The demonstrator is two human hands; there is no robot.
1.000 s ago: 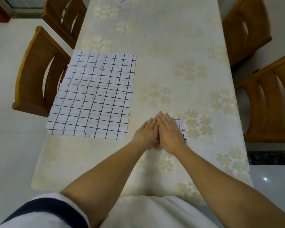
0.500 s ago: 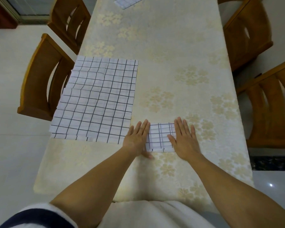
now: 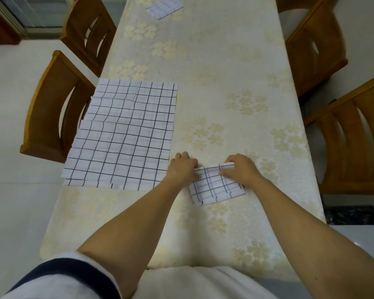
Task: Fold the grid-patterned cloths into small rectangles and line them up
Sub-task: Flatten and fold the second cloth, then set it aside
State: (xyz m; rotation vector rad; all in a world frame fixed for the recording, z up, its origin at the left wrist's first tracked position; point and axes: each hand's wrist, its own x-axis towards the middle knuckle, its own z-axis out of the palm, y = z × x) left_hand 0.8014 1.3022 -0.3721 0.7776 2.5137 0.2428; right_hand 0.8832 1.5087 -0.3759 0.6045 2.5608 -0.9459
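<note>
A small folded grid-patterned cloth (image 3: 216, 186) lies near the table's front edge, slightly skewed. My left hand (image 3: 183, 168) grips its far left corner with curled fingers. My right hand (image 3: 241, 168) pinches its far right edge, which is lifted a little off the table. To the left lies a stack of unfolded grid-patterned cloths (image 3: 125, 134), spread flat and reaching the table's left edge. Another small folded grid cloth (image 3: 164, 7) rests at the far end of the table.
The table (image 3: 225, 72) wears a cream floral tablecloth. Wooden chairs stand on both sides: two at the left (image 3: 52, 108) and two at the right (image 3: 352, 134). Pale tiled floor surrounds the table.
Both hands went from pressing flat on the folded cloth to sliding apart, then to gripping its far corners. The cloth now sits skewed with its far edge raised.
</note>
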